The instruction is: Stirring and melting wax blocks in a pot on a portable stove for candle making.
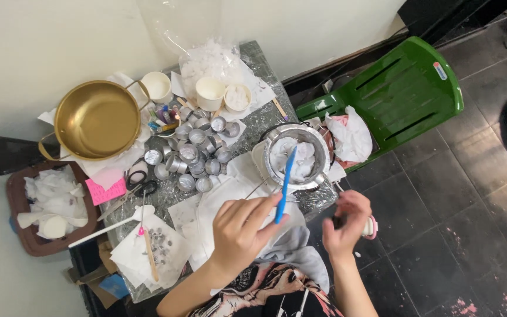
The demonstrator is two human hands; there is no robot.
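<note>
My left hand (239, 230) grips a blue stick-like tool (286, 183) whose tip reaches into a steel pouring pot (298, 157) filled with white waxy lumps. My right hand (347, 226) is closed around the pot's handle, a small pink and white piece showing at its far side. The pot stands on white cloth at the table's right edge. To its left lie several small silver tealight cups (193, 152).
A gold pot (96, 120) sits at the table's left, white cups (210, 93) and a bag of white flakes (209, 58) at the back. Scissors (136, 186), a white spoon (110, 226), wooden sticks and tissues lie in front. A brown bin (45, 202) stands left, a green chair (403, 88) right.
</note>
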